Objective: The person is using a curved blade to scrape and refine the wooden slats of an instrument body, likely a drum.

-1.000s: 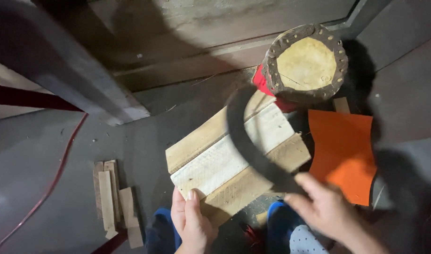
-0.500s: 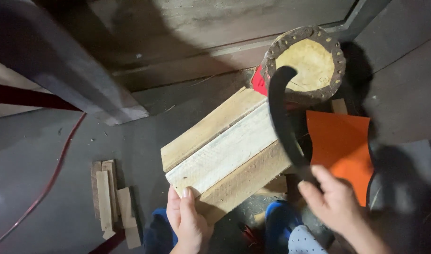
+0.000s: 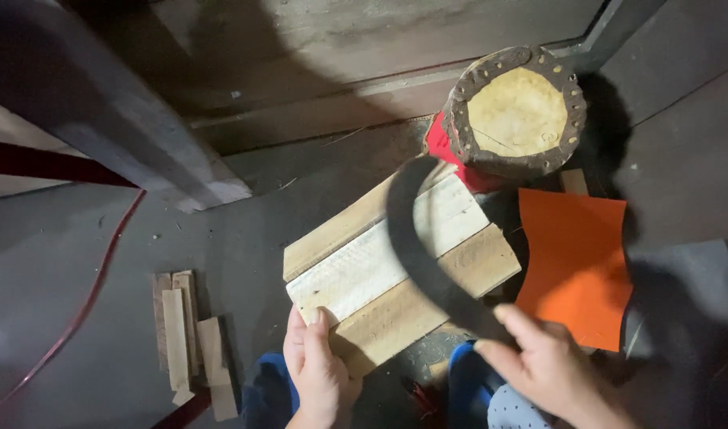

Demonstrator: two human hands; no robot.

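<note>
Board (image 3: 396,270) of three planks lies tilted on floor (image 3: 86,318), middle of view. Left hand (image 3: 316,373) clamped on near corner of board, fingers on top. Right hand (image 3: 551,369) closed around handle end of dark curved blade (image 3: 424,254); blade arcs over board's right part, blurred. Round stump (image 3: 516,111) near board's far corner. Orange sheet (image 3: 575,266) just right of board. Small wood strips (image 3: 185,334) on floor, left side.

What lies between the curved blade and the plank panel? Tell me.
Nothing visible does. The right hand holds the dark curved blade over the wooden panel, whose top face is bare beneath it. The left hand grips the panel's near edge, clear of the blade. Whether the blade touches the wood cannot be told.
</note>
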